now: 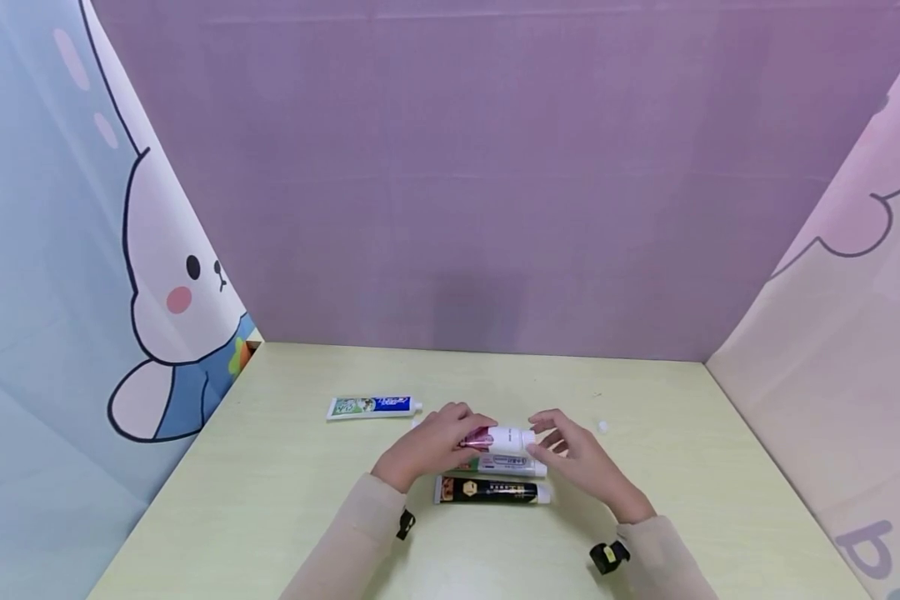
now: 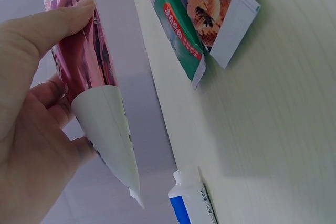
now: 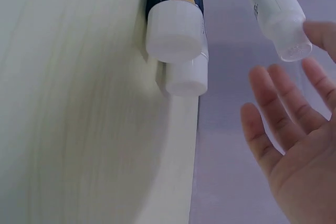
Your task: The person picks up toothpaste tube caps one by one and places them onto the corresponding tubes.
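Note:
My left hand grips a pink and white toothpaste tube, thumb on its pink band and fingers behind. The tube is raised above the table with its white cap pointing right. Beside that cap is my right hand, fingers spread and fairly straight, thumb tip right at the cap's side. Below the held tube lie a green and white toothpaste tube, partly hidden, and a black toothpaste tube with a honeycomb picture, both with white caps to the right.
A blue and green toothpaste tube lies further back at the left, its bare nozzle showing in the left wrist view. On the table, right of my right hand, sits a small white cap. A purple backdrop rises behind.

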The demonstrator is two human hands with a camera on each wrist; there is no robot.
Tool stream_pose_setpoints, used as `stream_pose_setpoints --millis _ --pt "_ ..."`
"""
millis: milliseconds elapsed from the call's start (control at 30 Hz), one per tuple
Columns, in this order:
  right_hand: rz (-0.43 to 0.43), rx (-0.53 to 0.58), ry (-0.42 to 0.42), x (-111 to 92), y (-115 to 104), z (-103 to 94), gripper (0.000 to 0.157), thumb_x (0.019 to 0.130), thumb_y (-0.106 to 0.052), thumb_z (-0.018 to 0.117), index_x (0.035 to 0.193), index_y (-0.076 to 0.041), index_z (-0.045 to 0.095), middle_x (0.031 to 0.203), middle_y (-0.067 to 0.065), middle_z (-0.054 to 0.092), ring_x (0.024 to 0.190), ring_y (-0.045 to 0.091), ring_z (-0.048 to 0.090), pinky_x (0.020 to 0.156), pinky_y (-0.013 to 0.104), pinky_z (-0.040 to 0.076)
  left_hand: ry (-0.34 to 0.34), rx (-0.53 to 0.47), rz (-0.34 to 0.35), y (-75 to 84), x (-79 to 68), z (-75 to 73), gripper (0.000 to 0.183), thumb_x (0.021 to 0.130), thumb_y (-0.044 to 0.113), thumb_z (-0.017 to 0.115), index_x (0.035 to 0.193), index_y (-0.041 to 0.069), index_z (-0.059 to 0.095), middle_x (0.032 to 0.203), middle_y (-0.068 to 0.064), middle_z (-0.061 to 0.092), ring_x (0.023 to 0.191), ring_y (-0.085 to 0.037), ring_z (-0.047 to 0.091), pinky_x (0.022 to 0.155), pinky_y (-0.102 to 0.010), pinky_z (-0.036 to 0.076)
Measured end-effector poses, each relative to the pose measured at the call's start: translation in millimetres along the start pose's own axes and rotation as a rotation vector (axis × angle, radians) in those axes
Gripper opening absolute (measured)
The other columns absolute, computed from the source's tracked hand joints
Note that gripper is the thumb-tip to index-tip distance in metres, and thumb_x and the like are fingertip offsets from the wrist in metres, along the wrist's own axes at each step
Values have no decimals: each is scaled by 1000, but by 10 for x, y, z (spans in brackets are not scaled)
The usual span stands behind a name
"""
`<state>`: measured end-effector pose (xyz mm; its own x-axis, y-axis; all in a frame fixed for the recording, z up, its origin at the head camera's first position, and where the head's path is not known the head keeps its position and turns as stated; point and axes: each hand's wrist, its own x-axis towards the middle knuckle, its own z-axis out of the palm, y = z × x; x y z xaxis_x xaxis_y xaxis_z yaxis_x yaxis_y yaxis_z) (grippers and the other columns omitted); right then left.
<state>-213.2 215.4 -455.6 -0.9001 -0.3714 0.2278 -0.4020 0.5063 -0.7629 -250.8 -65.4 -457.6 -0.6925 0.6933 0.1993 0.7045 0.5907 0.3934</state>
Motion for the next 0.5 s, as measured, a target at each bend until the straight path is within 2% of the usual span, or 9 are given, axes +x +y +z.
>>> stream_pose_setpoints --millis 267,500 --pt "-73 -25 12 -17 19 -31 31 89 -14 78 114 -18 62 112 -3 65 91 18 65 81 37 55 18 2 23 -11 8 3 47 95 30 72 140 26 58 115 2 59 97 -12 52 84 -32 49" --pt "-71 -64 15 -8 45 -32 32 87 -7 78 111 -20 62 107 -6 66 87 15 66 80 37 55 11 5 15 13 13 -5 48 95 29 72 140 26 58 115 1 59 97 -13 52 85 -32 49"
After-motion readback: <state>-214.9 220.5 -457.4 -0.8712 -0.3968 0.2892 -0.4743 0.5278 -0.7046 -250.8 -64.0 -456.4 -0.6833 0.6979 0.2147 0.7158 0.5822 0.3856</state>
